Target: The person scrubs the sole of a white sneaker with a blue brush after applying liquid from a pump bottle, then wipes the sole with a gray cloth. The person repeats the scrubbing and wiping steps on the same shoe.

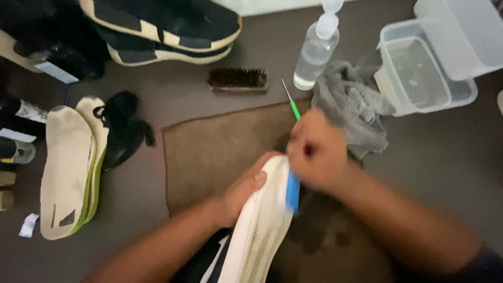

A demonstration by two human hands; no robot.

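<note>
My left hand (242, 189) grips a white mesh shoe (260, 225) from the left side, thumb on its edge, holding it over a brown mat (209, 147). My right hand (317, 149) is closed around a thin tool with a green handle (295, 110) and a metal tip pointing up; a blue piece (292, 193) shows below the fist, against the shoe's edge. The right hand is blurred.
Two pale insoles (70, 167) and black laces (124, 131) lie at left. A dark brush (237, 79), a clear spray bottle (316, 50), a grey cloth (353, 105) and a plastic tub with water (419, 73) sit behind. Black shoes with cream soles (167, 26) are at top.
</note>
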